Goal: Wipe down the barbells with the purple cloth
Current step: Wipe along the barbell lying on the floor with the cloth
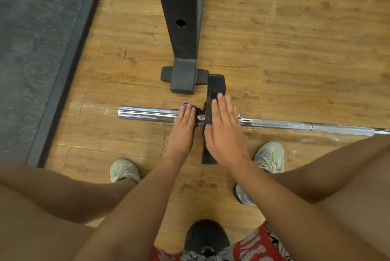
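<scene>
A steel barbell (295, 126) lies across the wooden floor, its chrome sleeve (145, 114) pointing left. A thin black weight plate (213, 92) stands on the sleeve, seen edge-on. My left hand (182, 132) presses the purple cloth (186, 106) onto the sleeve just left of the plate; only a small purple patch shows past my fingertips. My right hand (224, 132) lies flat, fingers together, against the right face of the plate, over the barbell's collar.
A black rack upright (181, 28) with holes stands on its foot just behind the plate. A dark rubber mat (35, 49) covers the floor at left. My two shoes (124, 171) stand close to the bar, with a small silver and black object (242, 195) beside my right leg.
</scene>
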The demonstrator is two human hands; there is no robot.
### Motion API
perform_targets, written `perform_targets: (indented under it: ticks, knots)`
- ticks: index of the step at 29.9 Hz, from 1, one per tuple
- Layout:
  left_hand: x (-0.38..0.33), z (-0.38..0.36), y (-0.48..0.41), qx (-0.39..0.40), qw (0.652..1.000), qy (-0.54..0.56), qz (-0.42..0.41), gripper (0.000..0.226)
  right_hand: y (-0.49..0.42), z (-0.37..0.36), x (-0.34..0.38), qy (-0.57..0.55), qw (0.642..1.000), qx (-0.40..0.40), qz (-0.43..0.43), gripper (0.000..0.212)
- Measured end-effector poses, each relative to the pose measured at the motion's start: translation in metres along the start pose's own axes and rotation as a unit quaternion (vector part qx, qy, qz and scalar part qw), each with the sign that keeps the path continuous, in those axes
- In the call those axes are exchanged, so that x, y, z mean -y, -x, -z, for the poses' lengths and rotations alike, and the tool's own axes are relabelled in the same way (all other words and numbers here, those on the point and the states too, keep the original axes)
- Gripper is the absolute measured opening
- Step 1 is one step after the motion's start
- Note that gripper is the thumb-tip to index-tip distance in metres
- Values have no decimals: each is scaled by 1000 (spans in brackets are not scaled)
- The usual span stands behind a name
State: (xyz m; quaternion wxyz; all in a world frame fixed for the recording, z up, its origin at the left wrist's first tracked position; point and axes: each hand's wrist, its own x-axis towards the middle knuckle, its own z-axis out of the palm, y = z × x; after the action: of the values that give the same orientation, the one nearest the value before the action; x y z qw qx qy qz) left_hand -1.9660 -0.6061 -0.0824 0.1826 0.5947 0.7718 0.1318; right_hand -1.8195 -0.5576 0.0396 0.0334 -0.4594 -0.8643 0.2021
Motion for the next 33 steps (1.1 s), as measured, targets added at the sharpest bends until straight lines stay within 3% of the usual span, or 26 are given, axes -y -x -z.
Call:
perform_targets:
  ticks: [12, 19, 23, 25, 27, 28, 29, 31, 33]
  knots:
    - [9, 20, -34, -18, 1000, -7, 4, 74, -42, 1, -14, -5, 1000, 24, -5, 64]
    - [10, 39, -43, -40, 996, 69, 39, 55, -66, 11, -13, -24, 999, 26, -19, 60]
    - [3, 63, -40, -104, 981, 155, 59, 38, -70, 18, -15, -28, 999, 35, -14, 61]
    - [-11, 82, -39, -165, 931, 298, 130, 30, -71, 25, -15, -48, 998, 33, 12, 63]
    - [-27, 100, -43, -195, 804, 520, 210, 23, -70, 32, -11, -73, 995, 12, 62, 63]
    - [-31, 108, -45, -194, 733, 608, 237, 20, -70, 34, -8, -93, 992, 5, 83, 63]
    - [-32, 113, -47, -182, 682, 663, 250, 19, -71, 36, -4, -118, 988, 6, 97, 64]
    - [-37, 124, -45, -134, 645, 712, 245, 25, -71, 37, 2, -150, 982, 14, 116, 68]
    - [-44, 130, -41, -91, 656, 715, 225, 30, -69, 35, 3, -145, 981, 13, 131, 72]
